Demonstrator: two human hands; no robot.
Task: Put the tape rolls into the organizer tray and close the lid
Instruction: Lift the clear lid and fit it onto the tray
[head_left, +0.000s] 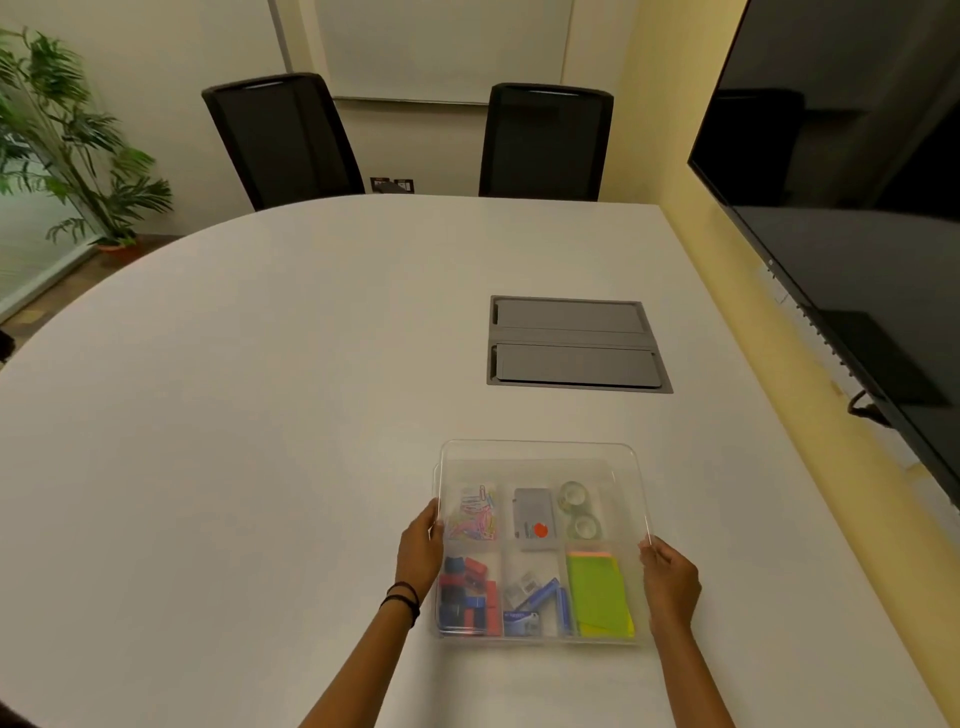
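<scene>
A clear organizer tray (540, 638) with several compartments sits on the white table near its front edge. Two clear tape rolls (576, 509) lie one behind the other in its back right compartment. A transparent lid (540, 454) is held tilted over the tray, its far edge raised. My left hand (420, 551) grips the lid's left edge and my right hand (667, 574) grips its right edge. Seen through the lid are paper clips, a grey case with a red dot, binder clips, blue staplers and green sticky notes.
A grey cable hatch (574, 343) is set flush in the table (234, 415) behind the tray. A large dark screen (857, 208) hangs on the right wall. Two black chairs (283, 140) stand at the far edge, a potted plant (62, 145) at far left.
</scene>
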